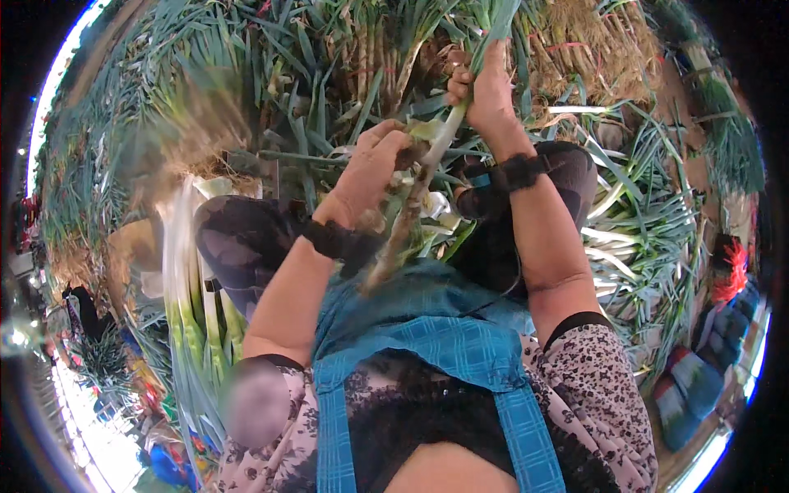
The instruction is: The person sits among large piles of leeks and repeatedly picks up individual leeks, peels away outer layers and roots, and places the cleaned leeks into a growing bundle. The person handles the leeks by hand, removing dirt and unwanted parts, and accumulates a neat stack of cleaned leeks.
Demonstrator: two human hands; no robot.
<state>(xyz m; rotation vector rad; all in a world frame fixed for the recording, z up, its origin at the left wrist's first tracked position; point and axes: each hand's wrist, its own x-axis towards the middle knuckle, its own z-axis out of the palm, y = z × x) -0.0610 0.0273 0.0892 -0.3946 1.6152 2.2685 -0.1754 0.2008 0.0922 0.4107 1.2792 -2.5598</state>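
My right hand point(493, 101) grips a long green onion point(445, 137) round its upper part, where the white stalk turns to green leaves. The stalk slants down to the left between my knees, and its lower part is brown and dirty. At its left side, my left hand point(373, 169) has its fingers curled on a loose pale-green outer leaf point(425, 129). Below the hands, peeled scraps point(439, 206) lie between my legs. The blue checked apron point(419, 342) covers my lap.
Cleaned green onions with white stalks point(182, 259) lie at my left. More peeled ones point(616, 246) are piled at my right. Unpeeled bundles with brown roots point(592, 49) lie ahead, with leafy heaps point(185, 55) at the far left. Stacked blue bundles point(693, 388) stand at the right rim.
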